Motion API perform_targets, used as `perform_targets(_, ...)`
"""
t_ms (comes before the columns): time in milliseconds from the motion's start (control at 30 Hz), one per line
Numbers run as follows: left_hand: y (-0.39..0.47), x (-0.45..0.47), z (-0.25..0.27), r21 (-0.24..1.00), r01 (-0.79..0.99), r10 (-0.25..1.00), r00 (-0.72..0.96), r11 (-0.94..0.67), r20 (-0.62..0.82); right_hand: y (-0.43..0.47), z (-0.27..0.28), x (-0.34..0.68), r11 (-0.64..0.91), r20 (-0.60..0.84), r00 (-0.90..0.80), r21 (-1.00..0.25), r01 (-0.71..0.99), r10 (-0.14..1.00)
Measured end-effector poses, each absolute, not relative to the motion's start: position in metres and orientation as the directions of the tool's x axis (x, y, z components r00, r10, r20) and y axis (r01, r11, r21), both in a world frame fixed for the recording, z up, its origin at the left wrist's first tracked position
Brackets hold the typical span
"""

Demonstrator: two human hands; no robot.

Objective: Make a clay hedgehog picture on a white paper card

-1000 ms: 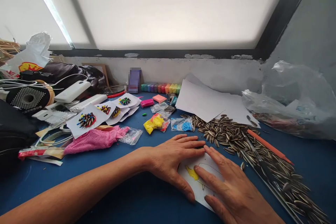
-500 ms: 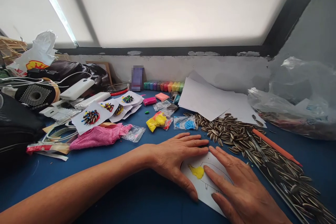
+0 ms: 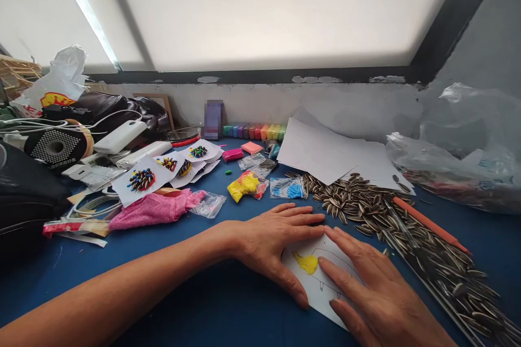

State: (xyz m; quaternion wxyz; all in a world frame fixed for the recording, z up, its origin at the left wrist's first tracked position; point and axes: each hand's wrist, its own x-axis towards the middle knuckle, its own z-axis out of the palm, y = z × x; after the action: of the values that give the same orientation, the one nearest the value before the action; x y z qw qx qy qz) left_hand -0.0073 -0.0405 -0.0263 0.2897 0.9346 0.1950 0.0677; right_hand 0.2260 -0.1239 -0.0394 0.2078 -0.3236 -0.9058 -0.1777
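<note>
A white paper (image 3: pixel 303 288) with a pen-drawn outline lies on the blue table before me. Yellow clay (image 3: pixel 306 264) is spread flat over the left end of the drawing. My left hand (image 3: pixel 271 238) lies with spread fingers along the paper's upper left edge, its thumb at the lower left side. Over the paper's right part stretches my right hand (image 3: pixel 370 287), fingers apart, one fingertip at the right edge of the clay. It hides much of the drawing. Neither hand grips anything.
Sunflower seeds (image 3: pixel 345 195) are heaped at the right, with an orange stick (image 3: pixel 431 225) and a pen on them. Opened yellow clay (image 3: pixel 243 186) and blue clay (image 3: pixel 293 190) lie beyond my hands. Finished seed pictures (image 3: pixel 142 179) and a pink cloth (image 3: pixel 152 211) are at left.
Both hands stay almost in place, the right fingertip still at the clay's edge. The view has shifted very slightly.
</note>
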Motion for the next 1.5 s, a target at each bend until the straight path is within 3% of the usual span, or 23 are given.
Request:
perform_targets(633,-0.04,-0.007,-0.024,0.562,0.349,0.397,0.917,-0.75,-0.039,-0.126,-0.045,0.233,0.751,0.486,-0.69,0.099,0.653,0.536)
perform_targets(800,-0.039,-0.007,-0.023,0.57,0.339,0.393,0.919,-0.748,-0.031,-0.128,-0.048,0.236,0.757,0.589,-0.642,0.076,0.649,0.491)
perform_targets(933,-0.039,-0.007,-0.023,0.572,0.338,0.392,0.919,-0.747,-0.031,-0.128,-0.043,0.236,0.75,0.477,-0.687,0.083,0.656,0.549)
perform_targets(1100,-0.039,-0.006,-0.023,0.571,0.337,0.391,0.92,-0.748,-0.032,-0.128,-0.042,0.234,0.754,0.461,-0.699,0.091,0.65,0.547)
perform_targets(1267,-0.04,-0.006,-0.023,0.571,0.347,0.397,0.917,-0.744,-0.04,-0.129,-0.042,0.232,0.758,0.482,-0.672,0.024,0.652,0.562)
perform_targets(1500,-0.039,-0.006,-0.024,0.572,0.34,0.398,0.917,-0.746,-0.027,-0.124,-0.041,0.23,0.789,0.466,-0.728,0.098,0.607,0.502)
